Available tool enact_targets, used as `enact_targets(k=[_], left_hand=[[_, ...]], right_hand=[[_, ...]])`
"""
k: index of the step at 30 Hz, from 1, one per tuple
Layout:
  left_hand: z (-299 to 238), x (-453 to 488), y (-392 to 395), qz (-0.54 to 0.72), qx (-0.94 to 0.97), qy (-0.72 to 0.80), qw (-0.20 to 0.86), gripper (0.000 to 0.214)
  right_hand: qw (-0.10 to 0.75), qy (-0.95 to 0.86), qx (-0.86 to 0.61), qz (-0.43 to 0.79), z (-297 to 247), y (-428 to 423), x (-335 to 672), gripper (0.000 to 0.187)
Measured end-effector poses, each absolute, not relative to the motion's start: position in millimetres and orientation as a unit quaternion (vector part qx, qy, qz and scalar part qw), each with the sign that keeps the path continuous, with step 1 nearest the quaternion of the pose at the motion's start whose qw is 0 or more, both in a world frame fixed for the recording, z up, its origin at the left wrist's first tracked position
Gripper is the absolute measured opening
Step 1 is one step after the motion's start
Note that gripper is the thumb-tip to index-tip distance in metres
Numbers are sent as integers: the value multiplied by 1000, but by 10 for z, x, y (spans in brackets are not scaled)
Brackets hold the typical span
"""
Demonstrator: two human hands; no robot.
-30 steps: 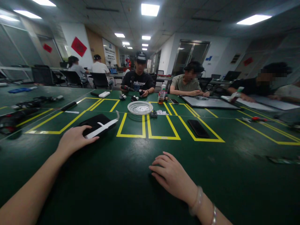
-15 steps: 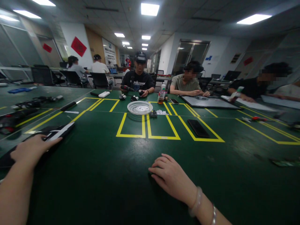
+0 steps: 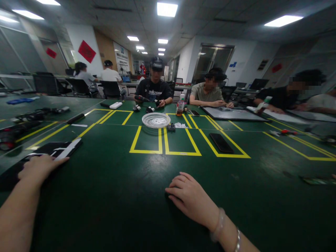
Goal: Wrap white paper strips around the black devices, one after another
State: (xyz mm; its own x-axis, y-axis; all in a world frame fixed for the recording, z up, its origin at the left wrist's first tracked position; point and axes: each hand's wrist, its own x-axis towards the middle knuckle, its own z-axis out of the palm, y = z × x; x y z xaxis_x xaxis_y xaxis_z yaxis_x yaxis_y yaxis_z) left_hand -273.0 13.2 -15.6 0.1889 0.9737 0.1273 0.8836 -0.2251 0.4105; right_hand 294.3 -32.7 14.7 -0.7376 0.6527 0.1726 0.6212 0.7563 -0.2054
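Observation:
My left hand (image 3: pixel 36 168) lies on a flat black rectangular thing (image 3: pixel 15 175) at the left of the green table, its thumb stretched out to the right. The other fingers are partly hidden behind the back of the hand. A white strip (image 3: pixel 67 149) runs along the right end of that black thing; whether it is a case or a folder I cannot tell. My right hand (image 3: pixel 190 196) rests palm down on the bare tabletop (image 3: pixel 118 196), fingers loosely stretched and holding nothing. A bracelet and a bangle circle the right wrist.
Yellow tape frames (image 3: pixel 145 152) mark the table. Beyond my hands are a white plastic basket (image 3: pixel 156 120), a black phone (image 3: pixel 221 142), a drink bottle (image 3: pixel 180 106) and a green circuit board (image 3: pixel 317 180). Co-workers sit across; one (image 3: pixel 154 89) holds a dark tool.
The black thing under my left hand has come down flatter, and more of its top shows. My left hand has shifted slightly to the right over it. My right hand stays in place.

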Motion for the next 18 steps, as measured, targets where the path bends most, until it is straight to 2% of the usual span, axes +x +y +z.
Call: enact_targets(k=[3, 5, 12, 15, 18], left_hand=[[-292, -2881, 172, 213, 595, 775, -33, 70], [-349, -2947, 200, 222, 561, 795, -68, 65], [-148, -2674, 286, 240, 619, 748, -10, 54], [5, -2199, 325, 273, 621, 735, -6, 57], [118, -1545, 317, 279, 688, 665, 82, 56]], right_hand=[[119, -930, -340, 70, 149, -325, 2940, 22], [122, -930, -340, 69, 147, -326, 2941, 22], [127, -929, -342, 54, 127, -328, 2944, 25], [143, -931, -334, 45, 142, -334, 2939, 28], [160, -931, -327, 29, 155, -347, 2937, 34]])
